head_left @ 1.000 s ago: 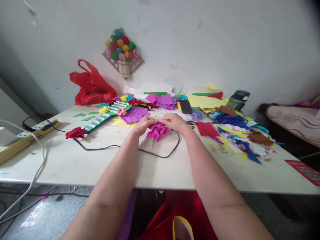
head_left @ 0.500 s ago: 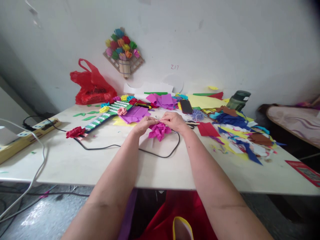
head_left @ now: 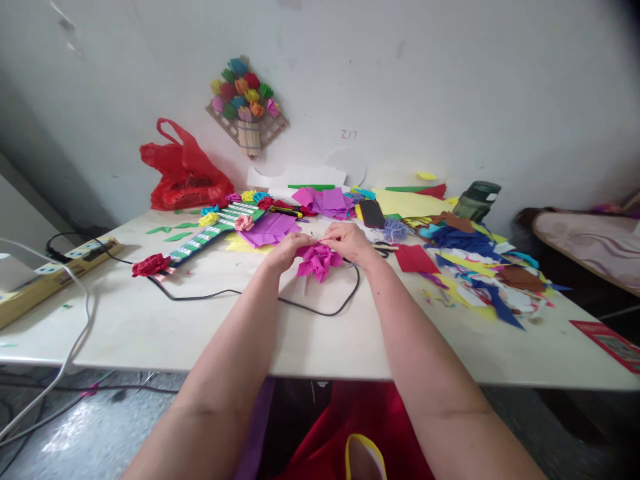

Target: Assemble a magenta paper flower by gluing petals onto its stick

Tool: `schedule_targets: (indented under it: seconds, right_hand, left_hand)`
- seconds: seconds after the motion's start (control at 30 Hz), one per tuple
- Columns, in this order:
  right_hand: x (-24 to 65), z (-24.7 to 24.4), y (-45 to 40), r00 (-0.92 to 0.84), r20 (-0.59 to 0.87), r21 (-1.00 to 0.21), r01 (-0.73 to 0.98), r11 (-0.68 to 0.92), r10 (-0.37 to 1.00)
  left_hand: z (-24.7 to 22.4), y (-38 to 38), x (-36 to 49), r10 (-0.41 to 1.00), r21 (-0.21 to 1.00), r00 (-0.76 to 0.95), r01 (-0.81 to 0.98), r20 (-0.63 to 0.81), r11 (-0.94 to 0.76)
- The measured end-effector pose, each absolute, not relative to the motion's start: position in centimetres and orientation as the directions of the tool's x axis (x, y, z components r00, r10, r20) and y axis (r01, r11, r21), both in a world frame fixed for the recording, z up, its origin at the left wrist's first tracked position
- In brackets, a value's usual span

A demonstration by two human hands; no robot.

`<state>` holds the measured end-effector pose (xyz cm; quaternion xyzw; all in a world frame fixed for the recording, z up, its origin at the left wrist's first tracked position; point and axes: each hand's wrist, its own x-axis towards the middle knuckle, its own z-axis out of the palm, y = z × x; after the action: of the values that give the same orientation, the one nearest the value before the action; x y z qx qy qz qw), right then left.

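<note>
Between my hands, just over the table, is a magenta crepe-paper flower (head_left: 319, 262) with ruffled petals pointing toward me. My left hand (head_left: 291, 251) is closed on its far left side. My right hand (head_left: 347, 241) pinches it at the far right, fingertips almost meeting those of the left. The base of the flower is hidden behind my fingers. Beyond my left hand lie purple paper sheets (head_left: 270, 229). A pair of dark-handled scissors (head_left: 384, 249) rests to the right of my right hand.
A black cord (head_left: 320, 311) loops across the table (head_left: 210, 340) close to me. Paper roses sit around a green-and-white strip (head_left: 213, 233) at left. Paper scraps (head_left: 480, 267) and a bottle (head_left: 477, 201) stand right. A red bag (head_left: 185, 173) and a phone (head_left: 372, 214) are farther back.
My hands and the magenta flower stay in nearly the same place. Only a very slight shift of the fingers shows.
</note>
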<state>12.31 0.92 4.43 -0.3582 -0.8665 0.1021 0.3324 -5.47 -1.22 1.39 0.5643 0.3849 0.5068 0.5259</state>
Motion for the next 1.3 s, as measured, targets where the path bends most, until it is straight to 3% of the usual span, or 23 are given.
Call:
schedule_targets:
  seconds: [0.37, 0.9, 1.3]
  right_hand:
    - [12.4, 4.1, 1.2, -0.535, 0.509, -0.412, 0.536, 0.737, 0.674]
    - [12.8, 3.6, 1.9, -0.559, 0.499, -0.547, 0.391, 0.741, 0.663]
    - [13.5, 3.7, 2.0, -0.651, 0.320, -0.480, 0.514, 0.711, 0.688]
  left_hand:
    - [1.4, -1.2, -5.6, 0.960, 0.987, 0.231, -0.050, 0.157, -0.149]
    - [0.7, -0.5, -6.2, 0.953, 0.990, 0.271, -0.069, 0.135, -0.121]
    - [0.5, -0.4, -6.6, 0.960, 0.995, 0.267, -0.072, 0.083, -0.066]
